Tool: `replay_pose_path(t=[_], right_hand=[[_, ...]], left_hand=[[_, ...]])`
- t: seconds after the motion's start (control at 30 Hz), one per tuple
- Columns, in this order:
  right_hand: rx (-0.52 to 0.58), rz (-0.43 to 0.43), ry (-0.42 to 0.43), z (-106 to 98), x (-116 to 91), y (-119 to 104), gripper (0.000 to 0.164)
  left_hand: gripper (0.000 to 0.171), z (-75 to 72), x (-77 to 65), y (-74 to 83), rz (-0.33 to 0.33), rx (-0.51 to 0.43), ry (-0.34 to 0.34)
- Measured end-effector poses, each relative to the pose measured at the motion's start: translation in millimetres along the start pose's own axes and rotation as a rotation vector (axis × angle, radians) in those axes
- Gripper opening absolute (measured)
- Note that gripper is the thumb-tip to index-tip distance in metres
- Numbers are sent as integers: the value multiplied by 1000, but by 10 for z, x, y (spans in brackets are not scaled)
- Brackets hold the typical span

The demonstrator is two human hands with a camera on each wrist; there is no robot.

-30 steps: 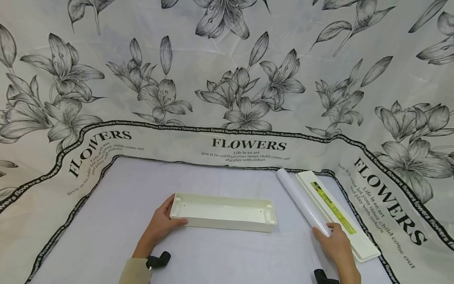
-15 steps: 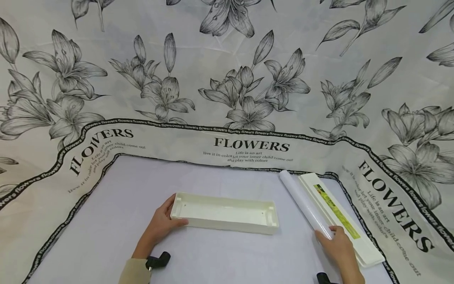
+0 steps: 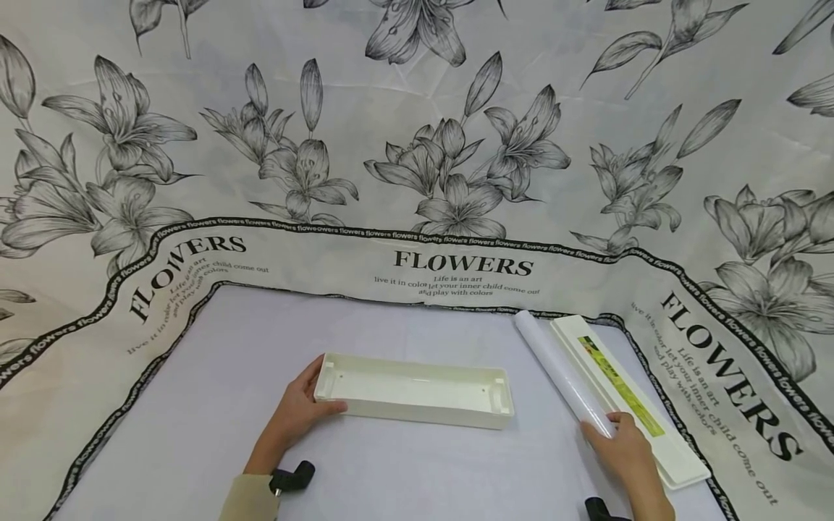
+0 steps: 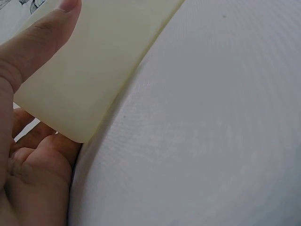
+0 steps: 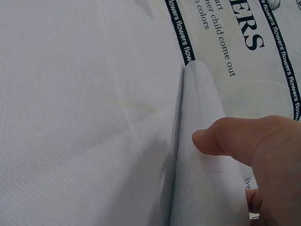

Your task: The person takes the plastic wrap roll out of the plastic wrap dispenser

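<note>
A cream plastic box, long, shallow and open at the top, lies across the middle of the table. My left hand grips its left end, thumb along the front wall and the other fingers at the end and behind. In the left wrist view the thumb presses on the box's pale outer wall. At the right, my right hand holds the near end of a glossy whitish roll of plastic wrap, which lies slantwise. In the right wrist view the thumb rests on top of the roll; most other fingers are hidden.
Right beside the roll lies a long cream lid with a yellow-green label. A white cloth covers the table. Behind it and at both sides rises a flower-printed cloth with a black lettered border.
The head view has shifted slightly, so things sit a little further right in it. Both hands keep their hold on the box and the roll.
</note>
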State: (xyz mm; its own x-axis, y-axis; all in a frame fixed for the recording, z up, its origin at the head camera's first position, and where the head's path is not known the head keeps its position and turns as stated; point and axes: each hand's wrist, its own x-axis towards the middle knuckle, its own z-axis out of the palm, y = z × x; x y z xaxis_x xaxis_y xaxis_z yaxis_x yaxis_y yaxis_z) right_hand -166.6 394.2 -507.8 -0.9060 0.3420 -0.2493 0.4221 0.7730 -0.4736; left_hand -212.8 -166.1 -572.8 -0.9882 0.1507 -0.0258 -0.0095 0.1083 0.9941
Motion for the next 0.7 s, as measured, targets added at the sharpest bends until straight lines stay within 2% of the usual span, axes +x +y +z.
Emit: replay_pose_path(t=[0.3, 0.53, 0.7], right_hand=[[-10, 12, 4, 5, 24, 43, 89], [-45, -50, 8, -1, 57, 43, 89], [-69, -72, 13, -31, 55, 32, 92]], left_hand=[[120, 18, 8, 5, 2, 4, -4], [119, 17, -21, 78, -6, 31, -26], [119, 13, -47, 117, 29, 73, -49]])
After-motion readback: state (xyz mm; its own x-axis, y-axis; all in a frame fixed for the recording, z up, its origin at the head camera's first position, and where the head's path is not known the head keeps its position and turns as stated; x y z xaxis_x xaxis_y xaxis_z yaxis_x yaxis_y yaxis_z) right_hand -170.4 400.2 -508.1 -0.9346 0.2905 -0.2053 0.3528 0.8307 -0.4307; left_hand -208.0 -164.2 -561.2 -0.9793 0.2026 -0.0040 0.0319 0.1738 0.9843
